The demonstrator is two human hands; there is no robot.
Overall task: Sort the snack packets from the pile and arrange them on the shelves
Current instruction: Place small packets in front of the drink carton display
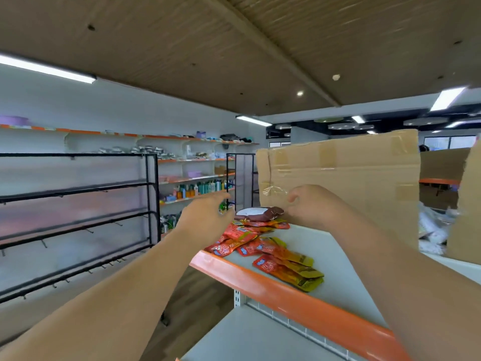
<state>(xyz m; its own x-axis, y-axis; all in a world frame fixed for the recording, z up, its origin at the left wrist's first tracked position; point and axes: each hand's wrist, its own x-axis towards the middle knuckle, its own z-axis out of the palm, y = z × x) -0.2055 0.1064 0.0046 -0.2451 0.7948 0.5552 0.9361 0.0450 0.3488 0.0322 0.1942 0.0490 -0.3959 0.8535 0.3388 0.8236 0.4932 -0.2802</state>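
Note:
A pile of red and orange snack packets [242,237] lies on the top shelf [338,259], with more red-and-yellow packets [291,269] nearer me. A brown packet [268,214] and a white one [247,211] sit at the pile's far end. My left hand [205,217] hovers at the pile's left edge, motion-blurred, and seems to pinch a small green-and-white item [223,207] at its fingertips. My right hand [309,204] has its fingers curled and sits just right of the brown packet, against the cardboard, with nothing visible in it.
A taped cardboard sheet [351,183] stands upright behind the pile. The shelf's orange front edge [286,290] runs diagonally, with a lower grey shelf [247,340] beneath. A black wire rack [78,217] stands left across the aisle. Stocked wall shelves [197,186] lie beyond.

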